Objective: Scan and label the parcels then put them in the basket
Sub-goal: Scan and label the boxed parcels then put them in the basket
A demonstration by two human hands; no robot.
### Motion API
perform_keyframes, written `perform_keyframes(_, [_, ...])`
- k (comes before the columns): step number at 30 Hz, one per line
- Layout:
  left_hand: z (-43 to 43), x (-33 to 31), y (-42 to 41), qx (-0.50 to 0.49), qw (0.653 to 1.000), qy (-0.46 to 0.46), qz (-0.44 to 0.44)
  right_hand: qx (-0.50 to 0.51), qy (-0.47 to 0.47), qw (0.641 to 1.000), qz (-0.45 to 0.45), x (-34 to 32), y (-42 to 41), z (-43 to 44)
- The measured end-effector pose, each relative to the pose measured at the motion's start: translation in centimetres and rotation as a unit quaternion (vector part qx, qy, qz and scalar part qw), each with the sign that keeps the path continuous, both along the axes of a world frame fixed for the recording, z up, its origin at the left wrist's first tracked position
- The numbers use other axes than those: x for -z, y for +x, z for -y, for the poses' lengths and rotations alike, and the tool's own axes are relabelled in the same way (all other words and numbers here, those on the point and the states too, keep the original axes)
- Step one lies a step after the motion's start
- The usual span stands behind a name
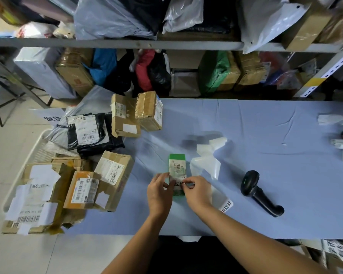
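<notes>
A slim green parcel (177,171) lies flat on the blue table (265,155), long axis pointing away from the person. Left hand (160,191) and right hand (198,191) pinch a white label (179,183) against its near end.

Grey metal shelving (115,43) behind blue-clothed table (265,125); pale tiled floor (12,139) at left

The label on the black bag (83,129) reads 0224 along its top. The white sticker (178,183) on the green parcel (177,161) shows 回件, as does a loose sticker (227,206) on the counter (265,125). A cardboard box (115,169) label bears 159 150 K02
</notes>
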State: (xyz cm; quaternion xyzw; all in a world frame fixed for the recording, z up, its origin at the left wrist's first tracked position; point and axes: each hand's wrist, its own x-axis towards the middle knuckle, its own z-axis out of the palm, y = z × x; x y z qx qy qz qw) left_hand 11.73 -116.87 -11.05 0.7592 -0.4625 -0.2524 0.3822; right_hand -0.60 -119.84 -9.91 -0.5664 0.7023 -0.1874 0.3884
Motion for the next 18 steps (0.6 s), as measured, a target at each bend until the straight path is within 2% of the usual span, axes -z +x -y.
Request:
perform_keyframes(3, [0.1,0.1,0.6,-0.073,0.995,0.031,-0.055,-0.012,0.025,0.998,-0.048,-0.5,0.2,-0.2])
perform_keyframes(6, [0.1,0.4,0.8,-0.053,0.991,0.058,-0.109,-0.026,0.034,0.995,-0.092,-0.8,0.0,-0.6])
perform_keyframes(10, [-0.1,0.4,0.1,-0.092,0.976,0.084,-0.18,0.008,0.038,0.999,-0.036,-0.3,-0.1,-1.0])
perform_keyframes(13, [-0.6,0.6,-0.3,-0.093,0.977,0.087,-0.168,0.045,0.063,0.996,0.036,0.0,-0.3,-1.1])
perform_keyframes(18, [-1.6,1.0,-0.8,-0.042,0.987,0.077,-0.137,0.012,0.091,0.992,0.089,0.3,-0.3,-1.2])
